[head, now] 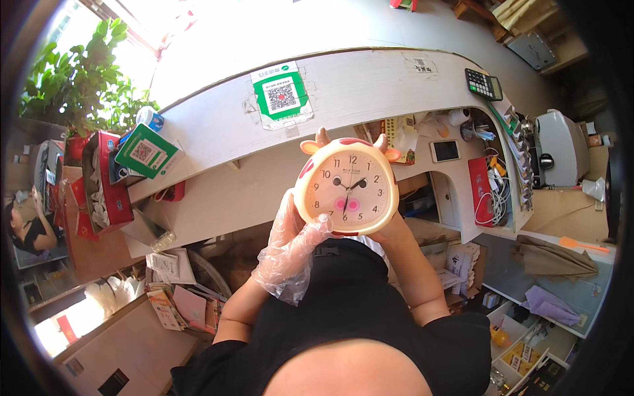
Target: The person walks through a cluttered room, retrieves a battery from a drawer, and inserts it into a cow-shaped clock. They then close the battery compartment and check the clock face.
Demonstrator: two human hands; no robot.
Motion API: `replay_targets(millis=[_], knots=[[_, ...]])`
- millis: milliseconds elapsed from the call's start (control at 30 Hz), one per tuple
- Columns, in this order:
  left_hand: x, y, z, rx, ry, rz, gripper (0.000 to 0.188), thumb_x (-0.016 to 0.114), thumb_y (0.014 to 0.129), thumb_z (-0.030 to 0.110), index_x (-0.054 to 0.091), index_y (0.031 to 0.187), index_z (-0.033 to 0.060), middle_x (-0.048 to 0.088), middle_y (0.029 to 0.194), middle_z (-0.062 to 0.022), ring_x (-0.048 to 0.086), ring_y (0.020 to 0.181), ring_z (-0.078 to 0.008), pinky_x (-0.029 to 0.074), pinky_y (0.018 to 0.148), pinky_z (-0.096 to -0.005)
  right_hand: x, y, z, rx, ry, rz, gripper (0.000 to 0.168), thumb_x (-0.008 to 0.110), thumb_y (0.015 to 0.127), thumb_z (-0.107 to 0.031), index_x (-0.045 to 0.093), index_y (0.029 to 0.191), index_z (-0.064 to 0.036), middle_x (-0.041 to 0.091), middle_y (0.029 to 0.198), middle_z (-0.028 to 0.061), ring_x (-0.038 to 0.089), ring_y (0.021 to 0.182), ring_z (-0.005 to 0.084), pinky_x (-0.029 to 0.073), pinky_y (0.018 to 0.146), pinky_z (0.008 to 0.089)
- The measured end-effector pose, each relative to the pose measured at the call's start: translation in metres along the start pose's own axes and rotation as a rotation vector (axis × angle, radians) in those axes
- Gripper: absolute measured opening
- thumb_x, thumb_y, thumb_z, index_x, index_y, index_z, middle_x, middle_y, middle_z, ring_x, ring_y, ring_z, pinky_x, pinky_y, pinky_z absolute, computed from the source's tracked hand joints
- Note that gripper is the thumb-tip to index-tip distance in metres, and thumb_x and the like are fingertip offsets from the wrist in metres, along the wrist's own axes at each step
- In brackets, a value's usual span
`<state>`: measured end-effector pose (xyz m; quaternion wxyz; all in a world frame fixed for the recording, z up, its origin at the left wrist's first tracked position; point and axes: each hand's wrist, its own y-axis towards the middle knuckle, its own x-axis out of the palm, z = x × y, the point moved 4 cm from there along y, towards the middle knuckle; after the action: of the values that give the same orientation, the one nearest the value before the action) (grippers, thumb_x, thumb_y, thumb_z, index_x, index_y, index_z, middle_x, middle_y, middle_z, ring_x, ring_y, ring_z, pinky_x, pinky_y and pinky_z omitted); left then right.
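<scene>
A cow-shaped alarm clock (349, 190) with horns, ears and a round numbered dial is held upright before my chest, its face towards the camera. My left hand (297, 237), in a clear plastic glove, grips the clock's lower left side, the thumb at its front edge. Behind the lower right side of the clock is my right hand (389, 228), bare where it shows; its fingers are hidden by the clock, which it supports from behind. Beyond the clock runs a white counter (356, 89) with a green printed-code card (281, 96) taped to it.
A calculator (483, 85) lies at the counter's right end. On the lower shelf are a smartphone (445, 151) and a red box of cables (483, 190). At left stand a second green code card (147, 151), a red box (108, 183) and a leafy plant (79, 79).
</scene>
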<state>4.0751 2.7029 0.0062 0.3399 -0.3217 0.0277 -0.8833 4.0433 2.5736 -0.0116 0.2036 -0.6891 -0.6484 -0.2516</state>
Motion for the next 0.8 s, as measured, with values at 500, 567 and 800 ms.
replay_targets(millis=[500,567,800], knots=[[0.031,0.017,-0.007,-0.021,0.013,-0.121,0.063,0.067,0.085,0.016,0.032,0.136,0.0018,0.044,0.13,-0.0087,0.041,0.119,-0.0158,0.035,0.102,-0.033,-0.043,-0.025,-0.005,0.15,0.385,0.242,0.095,0.026,0.085,-0.078,0.024,0.146,-0.005,0.032,0.148,0.0152,0.042,0.128,0.0242,0.037,0.107,0.0388],[0.033,0.019,-0.008,-0.031,0.003,-0.127,0.063,0.067,0.085,0.016,0.032,0.136,0.0018,0.043,0.13,-0.0086,0.041,0.12,-0.0157,0.034,0.102,-0.0331,-0.042,-0.025,-0.009,0.136,0.37,0.233,0.095,0.026,0.085,-0.077,0.024,0.146,-0.005,0.032,0.148,0.0152,0.041,0.129,0.0239,0.036,0.108,0.0384],[0.034,0.022,-0.01,-0.036,-0.014,-0.119,0.066,0.066,0.086,0.016,0.029,0.14,0.0021,0.042,0.131,-0.0087,0.04,0.121,-0.0163,0.033,0.104,-0.0339,-0.022,-0.015,-0.029,0.042,0.208,0.162,0.094,0.026,0.085,-0.077,0.024,0.147,-0.005,0.03,0.149,0.0153,0.037,0.133,0.0228,0.032,0.11,0.0371]])
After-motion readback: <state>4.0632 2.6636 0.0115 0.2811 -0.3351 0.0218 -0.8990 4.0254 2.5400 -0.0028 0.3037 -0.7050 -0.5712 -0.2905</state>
